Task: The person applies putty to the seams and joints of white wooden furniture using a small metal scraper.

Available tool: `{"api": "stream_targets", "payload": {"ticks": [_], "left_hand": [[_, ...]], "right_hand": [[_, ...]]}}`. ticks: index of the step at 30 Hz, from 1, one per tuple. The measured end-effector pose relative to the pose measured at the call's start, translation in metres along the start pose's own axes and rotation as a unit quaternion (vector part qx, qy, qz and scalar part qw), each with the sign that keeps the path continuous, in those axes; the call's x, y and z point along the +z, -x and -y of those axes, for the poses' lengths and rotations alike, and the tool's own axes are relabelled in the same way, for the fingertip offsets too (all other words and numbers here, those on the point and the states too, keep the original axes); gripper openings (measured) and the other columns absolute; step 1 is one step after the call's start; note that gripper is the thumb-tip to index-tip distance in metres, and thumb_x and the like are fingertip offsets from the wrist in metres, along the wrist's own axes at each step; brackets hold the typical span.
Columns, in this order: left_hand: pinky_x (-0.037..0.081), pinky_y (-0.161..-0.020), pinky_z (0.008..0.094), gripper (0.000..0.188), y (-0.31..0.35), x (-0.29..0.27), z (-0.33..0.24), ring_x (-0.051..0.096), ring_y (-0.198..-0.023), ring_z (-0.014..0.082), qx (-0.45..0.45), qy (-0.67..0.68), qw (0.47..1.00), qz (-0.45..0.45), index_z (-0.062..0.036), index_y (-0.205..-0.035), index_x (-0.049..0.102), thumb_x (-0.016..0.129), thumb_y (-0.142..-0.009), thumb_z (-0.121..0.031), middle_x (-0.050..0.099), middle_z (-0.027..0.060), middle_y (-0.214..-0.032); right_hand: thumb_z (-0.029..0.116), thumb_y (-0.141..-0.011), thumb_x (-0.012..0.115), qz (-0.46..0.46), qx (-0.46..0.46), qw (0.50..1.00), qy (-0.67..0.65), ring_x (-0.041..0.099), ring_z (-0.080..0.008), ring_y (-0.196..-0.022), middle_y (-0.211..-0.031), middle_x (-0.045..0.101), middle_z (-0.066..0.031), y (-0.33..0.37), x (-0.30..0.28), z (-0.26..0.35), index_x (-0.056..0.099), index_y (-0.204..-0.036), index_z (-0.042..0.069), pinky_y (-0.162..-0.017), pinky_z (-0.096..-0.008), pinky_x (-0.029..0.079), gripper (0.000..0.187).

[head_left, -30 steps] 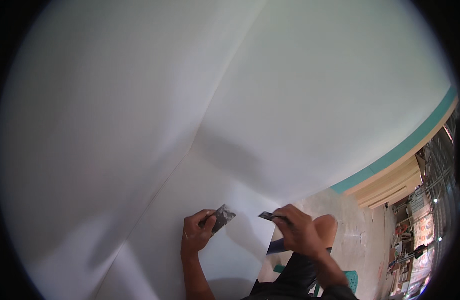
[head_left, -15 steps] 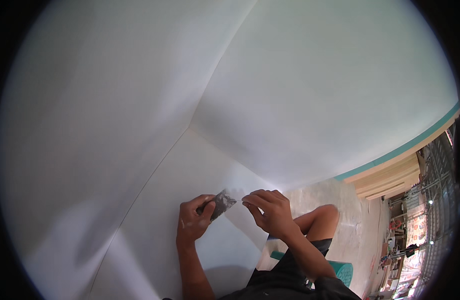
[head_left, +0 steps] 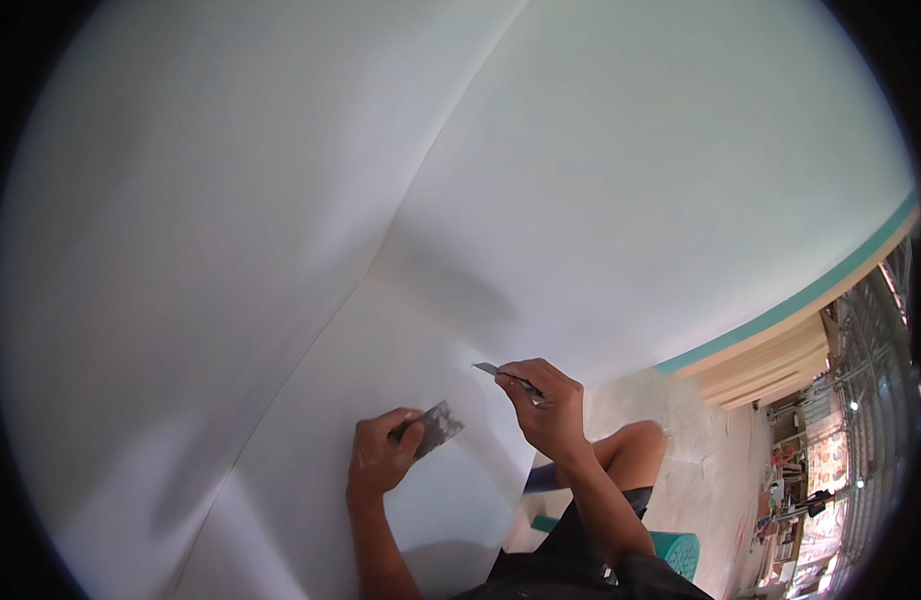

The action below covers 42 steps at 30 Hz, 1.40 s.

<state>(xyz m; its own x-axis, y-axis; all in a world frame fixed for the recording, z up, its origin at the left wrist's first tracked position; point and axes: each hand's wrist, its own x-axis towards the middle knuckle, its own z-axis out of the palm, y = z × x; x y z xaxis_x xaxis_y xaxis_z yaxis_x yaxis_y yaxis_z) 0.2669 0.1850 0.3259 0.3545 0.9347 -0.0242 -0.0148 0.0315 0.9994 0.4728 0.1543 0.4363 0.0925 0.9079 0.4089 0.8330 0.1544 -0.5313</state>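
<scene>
Here's the left hand (head_left: 378,458), closed firmly round a putty-smeared scraper (head_left: 441,430), its broad blade angled up and rightward before the white panel (head_left: 445,515). And the right hand (head_left: 550,408) pinches a narrow putty knife (head_left: 487,369), tip pointing left, near the scraper but apart from it! Blade contact with the panel? Can't tell. A green stool (head_left: 680,550) shows beside the dark shorts (head_left: 550,565).

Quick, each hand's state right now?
Left hand: closed, holding a dark flat scraper smeared white.
Right hand: closed, holding a small bladed tool.
</scene>
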Motion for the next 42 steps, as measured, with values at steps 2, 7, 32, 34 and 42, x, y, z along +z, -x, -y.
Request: {"api": "stream_targets", "payload": {"ticks": [2, 7, 32, 34, 42], "left_hand": [[0.053, -0.067, 0.0319, 0.022, 0.004, 0.006, 0.003, 0.065, -0.066, 0.0194, 0.039, 0.023, 0.999, -0.023, 0.006, -0.093, 0.07, 0.066, -0.088, -0.015, 0.07, 0.0189, -0.078], [0.053, -0.074, 0.0311, 0.019, 0.0, 0.02, 0.061, 0.066, -0.076, 0.0182, 0.084, -0.051, 0.988, -0.117, 0.002, -0.093, 0.072, 0.069, -0.086, -0.016, 0.071, 0.0129, -0.081], [0.043, -0.047, 0.0271, 0.024, -0.003, 0.007, 0.045, 0.053, -0.058, 0.0109, 0.035, 0.102, 0.994, 0.01, 0.0021, -0.102, 0.071, 0.061, -0.096, -0.018, 0.065, 0.0041, -0.075], [0.044, -0.047, 0.0269, 0.024, -0.002, 0.009, 0.043, 0.053, -0.058, 0.011, 0.039, 0.11, 0.993, 0.004, 0.0021, -0.102, 0.071, 0.061, -0.096, -0.019, 0.065, 0.0046, -0.076], [0.041, -0.046, 0.0264, 0.023, -0.004, -0.005, 0.041, 0.05, -0.058, 0.0102, 0.04, 0.059, 0.997, 0.005, 0.0025, -0.103, 0.07, 0.061, -0.097, -0.018, 0.06, 0.0012, -0.072]], "right_hand": [[0.0, -0.09, 0.071, -0.036, 0.025, 0.998, -0.053, 0.064, -0.0102, -0.072, -0.085, 0.071, -0.0076, -0.008, -0.031, 0.009, 0.071, -0.096, 0.0, -0.065, -0.0256, 0.051, 0.006], [-0.004, -0.089, 0.068, -0.216, -0.133, 0.962, 0.097, 0.063, -0.0139, -0.073, -0.086, 0.07, -0.0102, -0.079, -0.121, 0.043, 0.071, -0.096, -0.001, -0.067, -0.0261, 0.051, 0.008], [0.023, -0.089, 0.07, -0.608, -0.2, 0.58, 0.504, 0.068, -0.0265, -0.068, -0.082, 0.071, -0.0031, -0.224, -0.367, 0.119, 0.07, -0.083, 0.01, -0.056, -0.0395, 0.049, 0.015], [0.023, -0.09, 0.07, -0.589, -0.205, 0.621, 0.474, 0.068, -0.0272, -0.069, -0.081, 0.07, -0.0035, -0.217, -0.36, 0.118, 0.07, -0.084, 0.009, -0.058, -0.0403, 0.05, 0.015], [0.018, -0.089, 0.068, -0.543, -0.244, 0.648, 0.475, 0.066, -0.0314, -0.067, -0.077, 0.066, -0.0066, -0.265, -0.323, 0.155, 0.062, -0.079, 0.006, -0.055, -0.0425, 0.05, 0.017]]}}
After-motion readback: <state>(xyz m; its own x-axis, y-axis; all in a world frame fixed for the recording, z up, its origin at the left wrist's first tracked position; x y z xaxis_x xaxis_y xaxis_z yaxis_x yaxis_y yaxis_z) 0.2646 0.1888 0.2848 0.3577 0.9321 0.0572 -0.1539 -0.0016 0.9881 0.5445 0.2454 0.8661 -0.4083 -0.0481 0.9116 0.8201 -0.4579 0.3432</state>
